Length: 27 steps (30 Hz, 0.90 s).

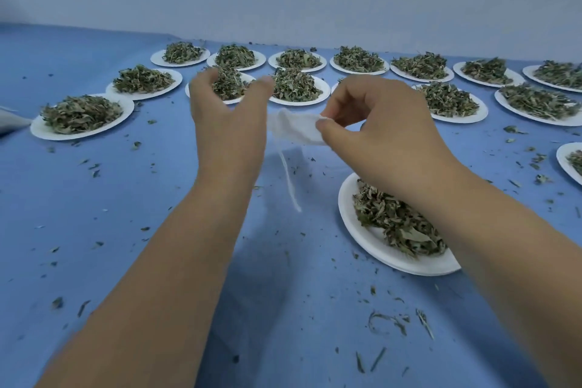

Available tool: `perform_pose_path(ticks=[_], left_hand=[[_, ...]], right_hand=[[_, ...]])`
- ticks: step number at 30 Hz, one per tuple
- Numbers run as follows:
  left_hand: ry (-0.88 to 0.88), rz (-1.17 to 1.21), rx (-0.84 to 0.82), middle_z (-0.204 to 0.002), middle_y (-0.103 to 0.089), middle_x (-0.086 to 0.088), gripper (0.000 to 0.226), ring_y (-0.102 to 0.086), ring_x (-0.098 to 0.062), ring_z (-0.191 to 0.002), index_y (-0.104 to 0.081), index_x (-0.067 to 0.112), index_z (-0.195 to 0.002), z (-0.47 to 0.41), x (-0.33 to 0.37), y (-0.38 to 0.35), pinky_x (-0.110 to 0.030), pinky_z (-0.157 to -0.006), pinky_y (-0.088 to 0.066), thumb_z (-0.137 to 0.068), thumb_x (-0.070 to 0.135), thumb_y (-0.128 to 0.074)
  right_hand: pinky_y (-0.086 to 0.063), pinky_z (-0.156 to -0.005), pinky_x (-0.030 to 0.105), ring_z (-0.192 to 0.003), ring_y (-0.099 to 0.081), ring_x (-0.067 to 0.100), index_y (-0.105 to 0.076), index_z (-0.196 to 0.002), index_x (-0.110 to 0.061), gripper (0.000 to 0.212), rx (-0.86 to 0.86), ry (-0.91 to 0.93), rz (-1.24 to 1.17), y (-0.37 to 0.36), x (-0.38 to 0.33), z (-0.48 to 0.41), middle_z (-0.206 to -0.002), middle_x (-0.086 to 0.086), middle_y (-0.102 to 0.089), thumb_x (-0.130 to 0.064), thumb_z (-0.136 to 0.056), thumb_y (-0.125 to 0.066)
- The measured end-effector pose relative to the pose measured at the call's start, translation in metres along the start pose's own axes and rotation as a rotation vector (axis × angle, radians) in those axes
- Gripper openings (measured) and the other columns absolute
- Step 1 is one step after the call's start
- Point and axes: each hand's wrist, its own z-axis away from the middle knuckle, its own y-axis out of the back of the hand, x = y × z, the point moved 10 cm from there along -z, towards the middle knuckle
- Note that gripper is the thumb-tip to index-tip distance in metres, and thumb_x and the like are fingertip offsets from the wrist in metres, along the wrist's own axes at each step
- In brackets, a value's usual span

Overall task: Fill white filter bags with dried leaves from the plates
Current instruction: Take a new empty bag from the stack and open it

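Squinting: my right hand (378,123) pinches one blurred filter bag (296,128), left hand (230,116) loosely curled, empty; sixteen plates (127,108), one cut off, one half-hidden.

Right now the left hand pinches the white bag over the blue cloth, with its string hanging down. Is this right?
Not quite: the right hand pinches the bag, as the head view shows. The left hand only hovers beside it. The rest holds.

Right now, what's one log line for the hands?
right hand: pinches filter bag | left hand: empty beside bag | string: hangs loose | near plate: holds leaves
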Motion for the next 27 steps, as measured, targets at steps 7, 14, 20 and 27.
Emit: perform_pose_path(ticks=[7, 14, 20, 27], left_hand=[[-0.583, -0.489, -0.634, -0.166, -0.008, 0.021, 0.105, -0.001, -0.007, -0.154, -0.006, 0.052, -0.155, 0.036, 0.031, -0.043, -0.047, -0.121, -0.019, -0.073, 0.026, -0.066], [-0.879, -0.928, -0.317, -0.168, -0.012, -0.002, 0.113, -0.007, -0.024, -0.156, -0.007, 0.026, -0.160, 0.042, 0.039, -0.053, -0.066, -0.120, -0.006, -0.076, 0.047, -0.080], [-0.871, -0.980, -0.177, -0.111, -0.057, 0.006, 0.058, -0.054, -0.025, -0.123, -0.053, 0.020, -0.130, 0.045, 0.047, -0.047, -0.057, -0.113, -0.030, -0.072, 0.028, -0.052], [-0.668, -0.701, -0.372, -0.080, -0.053, 0.010, 0.022, -0.053, -0.020, -0.077, -0.051, 0.025, -0.092, 0.032, 0.022, -0.051, -0.036, -0.062, -0.044, -0.073, 0.017, -0.059]], right_hand=[[-0.045, -0.053, 0.027, -0.054, -0.055, 0.009, -0.066, -0.068, -0.022, 0.026, 0.035, -0.107, -0.231, 0.010, 0.013, -0.014, -0.090, -0.002, -0.074, 0.000, -0.083, -0.062], [-0.046, -0.051, 0.022, -0.063, -0.059, 0.010, -0.081, -0.089, -0.019, 0.037, -0.130, -0.311, -0.588, -0.025, 0.015, -0.007, -0.087, 0.002, -0.078, 0.007, -0.084, -0.055], [-0.042, -0.052, 0.024, -0.063, -0.050, 0.015, -0.080, -0.090, -0.018, 0.019, -0.189, -0.301, -0.482, -0.022, 0.018, 0.000, -0.090, -0.001, -0.077, -0.003, -0.085, -0.069], [-0.035, -0.048, 0.008, -0.042, -0.048, 0.005, -0.074, -0.073, -0.030, 0.017, -0.097, 0.026, -0.099, 0.007, -0.008, 0.013, -0.061, -0.027, -0.061, -0.015, -0.082, -0.076]])
